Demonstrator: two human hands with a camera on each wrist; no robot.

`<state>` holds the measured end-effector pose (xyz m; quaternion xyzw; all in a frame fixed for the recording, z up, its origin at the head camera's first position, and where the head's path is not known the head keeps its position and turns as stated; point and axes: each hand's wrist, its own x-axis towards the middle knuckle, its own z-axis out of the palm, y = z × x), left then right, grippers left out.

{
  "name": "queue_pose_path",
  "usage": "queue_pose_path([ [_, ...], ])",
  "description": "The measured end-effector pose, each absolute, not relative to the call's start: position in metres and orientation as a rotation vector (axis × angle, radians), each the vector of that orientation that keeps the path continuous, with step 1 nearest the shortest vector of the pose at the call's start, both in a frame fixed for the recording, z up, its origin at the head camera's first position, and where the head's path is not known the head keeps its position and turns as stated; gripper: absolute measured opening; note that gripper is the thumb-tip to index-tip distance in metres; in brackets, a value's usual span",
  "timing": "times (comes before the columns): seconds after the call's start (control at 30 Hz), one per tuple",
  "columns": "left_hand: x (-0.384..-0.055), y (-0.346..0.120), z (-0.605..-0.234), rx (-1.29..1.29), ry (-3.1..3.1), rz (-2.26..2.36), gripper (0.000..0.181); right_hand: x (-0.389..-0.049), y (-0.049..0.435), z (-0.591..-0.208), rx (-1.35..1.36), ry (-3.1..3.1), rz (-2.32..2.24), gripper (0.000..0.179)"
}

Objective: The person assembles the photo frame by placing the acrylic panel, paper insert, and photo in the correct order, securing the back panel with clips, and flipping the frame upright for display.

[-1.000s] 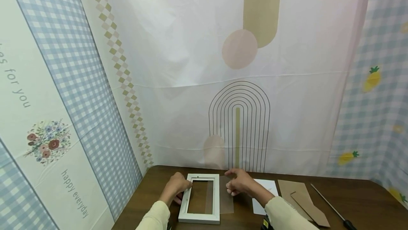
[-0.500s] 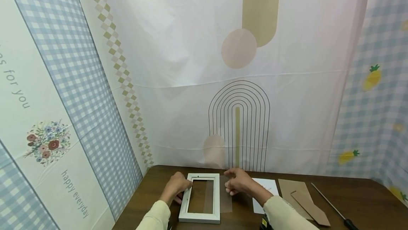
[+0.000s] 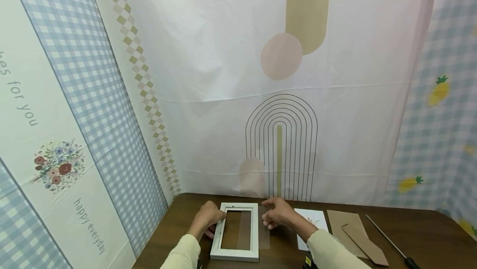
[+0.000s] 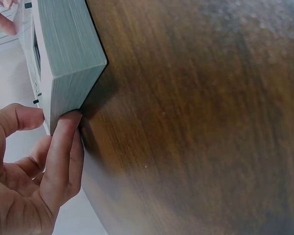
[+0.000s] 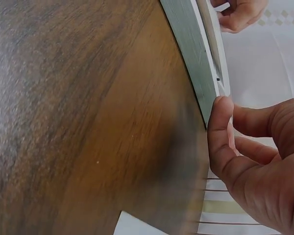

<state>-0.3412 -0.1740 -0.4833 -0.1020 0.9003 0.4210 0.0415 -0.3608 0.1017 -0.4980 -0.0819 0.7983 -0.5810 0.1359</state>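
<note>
A white picture frame (image 3: 234,254) lies on the brown wooden table (image 3: 167,240). My left hand (image 3: 208,219) grips its left side near the far end; in the left wrist view, the thumb is at the face and a finger (image 4: 63,152) presses the outer edge. A clear sheet (image 3: 264,236) shows through the opening and juts out past the frame's right side. My right hand (image 3: 277,214) pinches this sheet near its far right corner. In the right wrist view, the fingertips (image 5: 223,105) are right at the frame's side (image 5: 188,54), with part of the sheet hidden behind them.
A white card (image 3: 302,242) with a printed sprig lies partly under the right forearm. Farther right is a brown backing board (image 3: 340,216) with a stand leg (image 3: 367,246). A long screwdriver (image 3: 387,237) lies beyond it. Patterned fabric (image 3: 208,144) hangs behind the table.
The clear sheet has slid slightly left over the frame, so less of it sticks out on the right. My right hand has come a little closer to the frame; the left keeps its grip.
</note>
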Motion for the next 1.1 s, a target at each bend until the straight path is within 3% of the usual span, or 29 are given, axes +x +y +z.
queue_pose_path([
  [1.1,-0.342,-0.174,-0.486,-0.317,2.769,1.304,0.016,-0.362,0.077,-0.504,-0.299,2.444,-1.617,0.051],
])
